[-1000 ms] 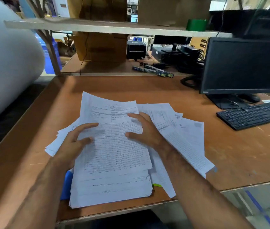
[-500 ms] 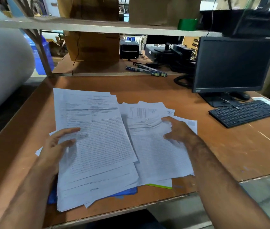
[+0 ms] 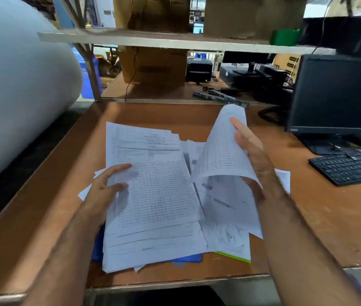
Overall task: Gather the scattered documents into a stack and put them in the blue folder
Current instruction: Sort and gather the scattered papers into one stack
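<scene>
A thick stack of printed documents (image 3: 153, 195) lies on the brown desk (image 3: 329, 217), fairly squared. My left hand (image 3: 102, 195) rests on the stack's left edge, index finger and thumb flat on the top page. To the right, looser sheets (image 3: 226, 213) still lie fanned out. My right hand (image 3: 256, 155) holds one sheet (image 3: 221, 151) lifted and curled upward off that loose pile. The blue folder (image 3: 188, 259) lies under the papers, and only its front edge and left corner show.
A yellow-green edge (image 3: 232, 256) pokes out beneath the right-hand sheets. A black monitor (image 3: 338, 93) and keyboard (image 3: 352, 166) stand at the right. A large white roll (image 3: 16, 96) fills the left side. A shelf (image 3: 153, 39) with cardboard boxes runs overhead at the back.
My right hand moved from the left stack to the right-hand sheets and has lifted one sheet, which now curls upward. My left hand stays on the stack's left edge.
</scene>
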Motion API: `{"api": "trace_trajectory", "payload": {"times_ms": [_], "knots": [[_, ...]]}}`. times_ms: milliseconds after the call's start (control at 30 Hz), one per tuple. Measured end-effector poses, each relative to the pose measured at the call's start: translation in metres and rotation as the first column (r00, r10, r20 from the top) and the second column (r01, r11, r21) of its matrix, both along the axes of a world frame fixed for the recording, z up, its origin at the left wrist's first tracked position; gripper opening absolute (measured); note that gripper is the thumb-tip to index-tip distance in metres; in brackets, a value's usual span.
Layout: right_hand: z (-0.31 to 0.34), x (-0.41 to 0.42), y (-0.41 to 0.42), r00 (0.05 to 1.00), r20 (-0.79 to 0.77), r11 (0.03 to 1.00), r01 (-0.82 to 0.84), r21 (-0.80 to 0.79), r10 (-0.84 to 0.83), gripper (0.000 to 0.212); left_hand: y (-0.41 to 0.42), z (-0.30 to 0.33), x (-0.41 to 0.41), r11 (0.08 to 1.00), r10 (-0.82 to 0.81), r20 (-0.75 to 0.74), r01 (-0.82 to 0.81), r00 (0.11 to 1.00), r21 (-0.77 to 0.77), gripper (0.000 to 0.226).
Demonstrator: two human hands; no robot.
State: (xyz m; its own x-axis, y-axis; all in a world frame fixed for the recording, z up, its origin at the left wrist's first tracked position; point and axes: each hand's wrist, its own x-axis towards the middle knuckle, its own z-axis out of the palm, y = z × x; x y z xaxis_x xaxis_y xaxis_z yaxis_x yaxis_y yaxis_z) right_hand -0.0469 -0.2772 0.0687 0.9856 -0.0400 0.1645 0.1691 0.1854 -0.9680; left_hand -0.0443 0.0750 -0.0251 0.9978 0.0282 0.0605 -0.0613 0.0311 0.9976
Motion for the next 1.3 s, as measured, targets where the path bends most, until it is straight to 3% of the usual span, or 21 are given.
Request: {"api": "trace_trajectory", "payload": {"times_ms": [100,200,267,367,433,500,567,600,633,700,767,833,933,1033,1067,1133,1200,1300], "knots": [[-0.039,0.013,0.025,0.981,-0.160,0.963,-0.146,-0.228,0.111,0.056,0.004,0.006,-0.006,0.993,-0.031,-0.021,0.028,0.999,-0.112,0.059],[-0.081,0.022,0.035,0.963,-0.216,0.776,-0.259,-0.575,0.161,0.069,0.012,0.010,-0.012,0.981,-0.045,-0.049,0.035,0.998,-0.191,0.062],[-0.091,0.025,0.035,0.972,-0.202,0.790,-0.214,-0.574,0.117,0.070,0.021,0.006,-0.012,0.983,-0.038,-0.083,0.022,0.996,-0.182,0.064],[-0.060,0.024,0.049,0.992,-0.076,0.849,-0.127,-0.512,0.103,0.054,0.030,0.007,-0.017,0.992,0.001,-0.122,-0.016,0.993,-0.124,0.066],[-0.026,0.024,0.064,0.981,0.002,0.921,-0.182,-0.345,0.195,0.050,0.029,0.007,-0.019,0.992,-0.003,-0.123,-0.013,0.992,-0.128,0.064],[0.006,0.022,0.078,0.937,0.065,0.934,-0.335,-0.121,0.345,0.047,0.016,0.016,-0.023,0.976,-0.007,-0.114,-0.018,0.993,-0.216,0.053],[0.017,0.025,0.087,0.908,0.135,0.918,-0.392,-0.057,0.396,0.048,0.000,0.028,-0.027,0.961,0.029,-0.047,-0.041,0.998,-0.274,0.020],[0.015,0.027,0.088,0.919,0.128,0.926,-0.359,-0.112,0.372,0.050,-0.005,0.033,-0.030,0.967,0.061,0.027,-0.052,0.998,-0.249,0.009],[0.005,0.030,0.085,0.947,0.097,0.931,-0.277,-0.236,0.307,0.052,-0.003,0.029,-0.030,0.967,0.066,0.060,-0.049,0.996,-0.249,0.019],[-0.025,0.034,0.075,0.981,0.036,0.833,-0.143,-0.535,0.191,0.058,0.005,0.024,-0.025,0.965,0.015,-0.001,-0.015,1.000,-0.260,0.062],[-0.055,0.032,0.063,0.989,-0.005,0.705,-0.110,-0.701,0.150,0.061,0.016,0.022,-0.023,0.972,-0.026,-0.048,0.014,0.998,-0.235,0.078],[-0.070,0.030,0.058,0.984,-0.035,0.721,-0.153,-0.676,0.176,0.060,0.019,0.021,-0.024,0.978,-0.053,-0.050,0.042,0.997,-0.205,0.082],[-0.073,0.024,0.063,0.928,-0.186,0.832,-0.372,-0.411,0.323,0.061,0.015,0.029,-0.020,0.985,-0.011,-0.031,0.006,0.999,-0.171,0.079],[-0.075,0.024,0.079,0.902,-0.176,0.856,-0.430,-0.288,0.394,0.064,0.005,0.054,-0.010,0.984,-0.001,-0.027,-0.004,1.000,-0.177,0.057],[-0.074,0.026,0.086,0.900,-0.158,0.859,-0.434,-0.269,0.405,0.064,0.005,0.063,-0.008,0.988,0.008,-0.034,-0.013,0.999,-0.156,0.060],[-0.072,0.031,0.101,0.895,-0.131,0.834,-0.445,-0.325,0.427,0.062,0.010,0.066,-0.011,0.998,-0.039,-0.049,0.036,0.998,-0.051,0.059],[-0.074,0.037,0.114,0.893,-0.122,0.745,-0.432,-0.509,0.434,0.060,0.019,0.054,-0.016,0.991,-0.117,-0.095,0.122,0.989,0.053,0.049],[-0.089,0.044,0.125,0.903,-0.142,0.607,-0.382,-0.697,0.405,0.058,0.035,0.025,-0.017,0.995,-0.038,-0.117,0.048,0.992,0.084,0.045]]}}
